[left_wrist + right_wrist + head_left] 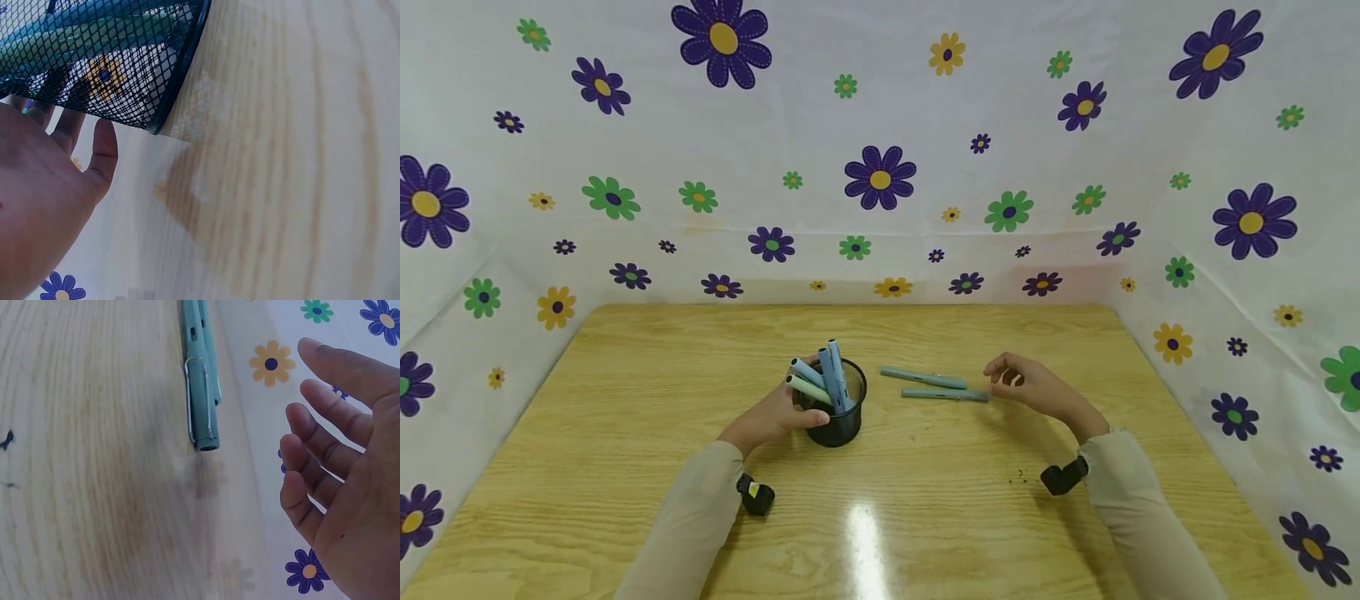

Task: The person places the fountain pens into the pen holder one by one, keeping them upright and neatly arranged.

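Observation:
A black mesh pen holder (pixel 835 431) stands on the table with several pens (pixel 835 379), blue and pale green, leaning inside it. My left hand (pixel 775 417) holds the holder from its left side, the thumb at the front and the other fingers partly hidden behind. Through the mesh (pixel 125 94) the pens show in the left wrist view. Two teal pens lie side by side right of the holder, one farther back (pixel 925 377) and one nearer (pixel 943 394). Beside their right ends hovers my right hand (pixel 1033 387), fingers loosely bent around nothing. A metal clip shows on the pen (pixel 203 406).
The wooden table (pixel 647 400) meets a white flowered cloth (pixel 805 125) at the back and sides. Small dark specks (pixel 1018 477) lie on the wood near the right wrist. A black camera sits on each wrist, one left (pixel 756 496), one right (pixel 1063 477).

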`<action>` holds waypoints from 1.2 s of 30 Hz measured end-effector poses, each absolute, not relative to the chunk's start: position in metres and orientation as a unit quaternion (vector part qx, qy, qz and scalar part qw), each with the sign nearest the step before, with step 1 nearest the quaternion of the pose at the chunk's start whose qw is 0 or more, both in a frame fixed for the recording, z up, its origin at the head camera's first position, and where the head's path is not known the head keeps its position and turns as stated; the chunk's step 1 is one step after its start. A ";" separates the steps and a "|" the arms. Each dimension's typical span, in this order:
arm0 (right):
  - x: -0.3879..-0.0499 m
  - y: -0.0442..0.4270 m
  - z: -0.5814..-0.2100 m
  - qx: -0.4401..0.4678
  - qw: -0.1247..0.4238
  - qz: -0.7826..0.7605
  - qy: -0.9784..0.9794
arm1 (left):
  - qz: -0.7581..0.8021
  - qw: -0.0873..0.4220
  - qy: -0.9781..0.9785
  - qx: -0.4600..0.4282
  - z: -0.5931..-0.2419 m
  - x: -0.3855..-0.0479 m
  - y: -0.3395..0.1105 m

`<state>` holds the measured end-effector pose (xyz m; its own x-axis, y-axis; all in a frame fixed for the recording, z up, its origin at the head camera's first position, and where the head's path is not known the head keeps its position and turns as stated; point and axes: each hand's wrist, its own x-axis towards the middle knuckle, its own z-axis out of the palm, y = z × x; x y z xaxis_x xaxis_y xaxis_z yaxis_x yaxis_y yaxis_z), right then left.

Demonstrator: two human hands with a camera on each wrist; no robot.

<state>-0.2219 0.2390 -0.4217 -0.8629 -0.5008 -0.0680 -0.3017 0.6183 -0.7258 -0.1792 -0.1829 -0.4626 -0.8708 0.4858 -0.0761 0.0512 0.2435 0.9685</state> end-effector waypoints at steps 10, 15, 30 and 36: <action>-0.221 0.249 -0.434 -0.208 0.153 -0.375 0.890 | 0.593 0.187 0.766 0.163 -0.458 -0.177 -0.182; -0.222 0.253 -0.440 -0.207 0.165 -0.379 0.887 | 0.589 0.188 0.767 0.169 -0.459 -0.178 -0.183; -0.220 0.257 -0.452 -0.204 0.194 -0.371 0.885 | 0.597 0.191 0.759 0.174 -0.460 -0.177 -0.182; -0.221 0.256 -0.455 -0.194 0.202 -0.384 0.880 | 0.591 0.189 0.765 0.172 -0.459 -0.177 -0.183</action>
